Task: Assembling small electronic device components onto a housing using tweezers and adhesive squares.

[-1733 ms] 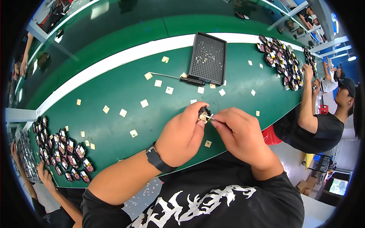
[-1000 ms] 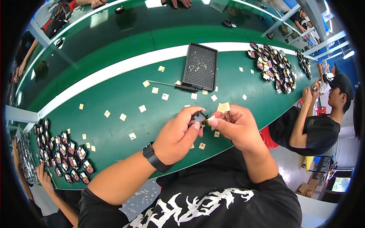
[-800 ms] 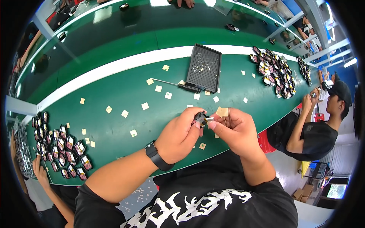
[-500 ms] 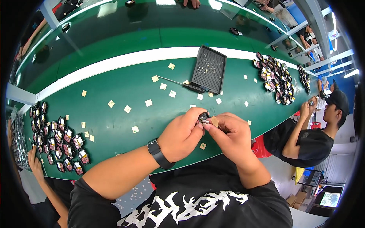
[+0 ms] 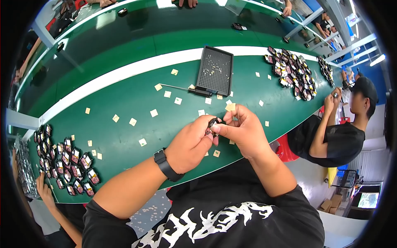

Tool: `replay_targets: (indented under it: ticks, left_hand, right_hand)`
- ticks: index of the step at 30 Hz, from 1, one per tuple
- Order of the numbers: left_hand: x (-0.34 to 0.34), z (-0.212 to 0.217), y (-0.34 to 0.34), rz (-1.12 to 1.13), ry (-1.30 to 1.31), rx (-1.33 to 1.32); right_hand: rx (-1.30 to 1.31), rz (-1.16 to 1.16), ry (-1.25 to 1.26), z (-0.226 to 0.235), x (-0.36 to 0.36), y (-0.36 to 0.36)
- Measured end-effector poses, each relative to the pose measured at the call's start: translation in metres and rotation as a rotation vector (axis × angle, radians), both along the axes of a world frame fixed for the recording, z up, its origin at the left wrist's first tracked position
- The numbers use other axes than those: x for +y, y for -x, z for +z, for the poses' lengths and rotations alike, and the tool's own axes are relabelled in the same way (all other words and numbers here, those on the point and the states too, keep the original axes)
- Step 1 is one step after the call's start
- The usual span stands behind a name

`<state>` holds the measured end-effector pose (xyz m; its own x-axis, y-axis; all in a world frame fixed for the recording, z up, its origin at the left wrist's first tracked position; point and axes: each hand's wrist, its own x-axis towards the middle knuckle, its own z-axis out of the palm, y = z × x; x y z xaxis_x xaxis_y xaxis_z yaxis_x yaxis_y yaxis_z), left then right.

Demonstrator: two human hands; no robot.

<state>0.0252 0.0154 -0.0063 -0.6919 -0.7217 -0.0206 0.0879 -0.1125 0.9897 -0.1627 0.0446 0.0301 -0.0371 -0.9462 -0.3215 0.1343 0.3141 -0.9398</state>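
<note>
Close to the table's front edge, my left hand [image 5: 191, 144] grips a small black-cased device [image 5: 213, 122], with a reddish part showing at its lower side. My right hand [image 5: 245, 133] presses its thumb against the device's upper side. A small beige paper square [image 5: 230, 107] stands up from that hand's index fingertip; whether it is pinched or stuck there I cannot tell. My fingers hide much of the device. Beyond my hands lie a black perforated tray [image 5: 230, 76] with tiny pale bits in it, and a screwdriver [image 5: 202, 92] with a thin shaft and dark handle.
Beige paper squares [image 5: 154, 113] lie scattered over the green table [image 5: 111, 142]. Similar black devices form a group at left [image 5: 68, 161] and a heap at far right [image 5: 291, 74]. A co-worker [image 5: 341, 124] sits to the right; another person's hand [image 5: 44, 190] touches the left edge.
My right thumb has moved onto the device, and the paper square has swung up and away from it. The whole view has shifted slightly.
</note>
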Motion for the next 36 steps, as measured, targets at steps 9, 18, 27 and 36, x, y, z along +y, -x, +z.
replay_targets:
  ticks: [9, 18, 27, 36]
  left_hand:
    - [-0.006, 0.005, -0.001, -0.03, -0.346, 0.124]
    - [-0.017, 0.012, -0.004, 0.105, -0.506, 0.052]
    - [-0.02, 0.01, -0.006, 0.081, -0.528, 0.083]
    - [-0.023, 0.016, -0.01, 0.036, -0.44, -0.12]
  right_hand:
    - [-0.039, 0.216, -0.17, -0.005, -0.005, 0.027]
    - [0.389, -0.234, -0.005, 0.003, -0.015, 0.133]
    - [1.462, -0.628, 0.569, -0.057, -0.024, 0.222]
    - [1.685, -0.421, 0.485, -0.059, -0.036, 0.21]
